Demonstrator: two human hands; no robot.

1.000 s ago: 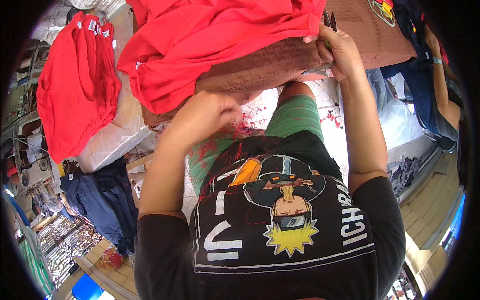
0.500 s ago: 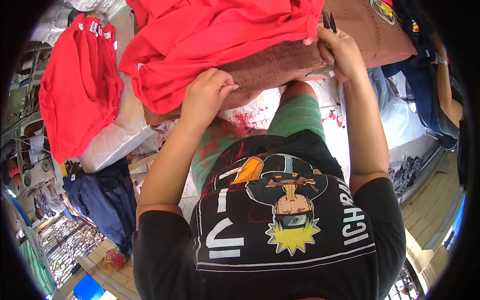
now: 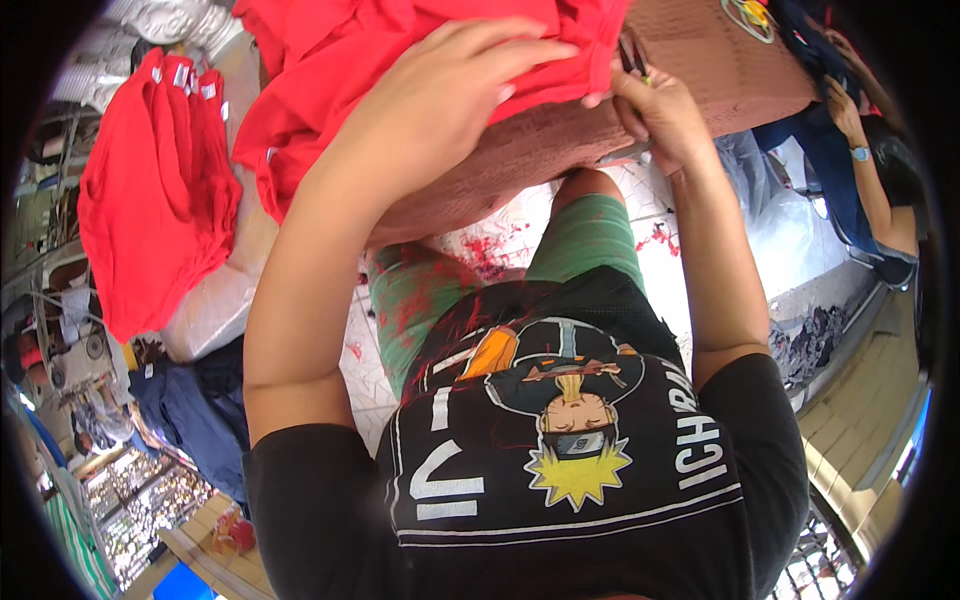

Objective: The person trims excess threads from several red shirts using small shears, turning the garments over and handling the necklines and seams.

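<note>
A red garment point(image 3: 330, 100) lies bunched over the brown cloth-covered surface point(image 3: 740, 75) in front of me. My left hand point(image 3: 440, 95) is over the garment with its fingers stretched out and apart, gripping nothing. At the garment's right edge, my right hand point(image 3: 668, 118) is closed round a small pair of thread snips point(image 3: 633, 52). Their dark blades point up and away from me. The thumb and fingertips of that hand are at the garment's edge; whether they pinch the cloth is hard to make out.
Red garments with white labels point(image 3: 160, 190) hang in a stack at the left, above dark blue cloth point(image 3: 200, 405). Red thread scraps point(image 3: 485, 255) litter the tiled floor and my green shorts. Another person's arm point(image 3: 865, 165) is at the right beside dark cloth. A thin yellowish cord point(image 3: 748, 20) lies at the far right.
My left hand has left the garment's near edge and moved up and right across it, its fingers opening out. My right hand stays by the garment's right edge with the snips.
</note>
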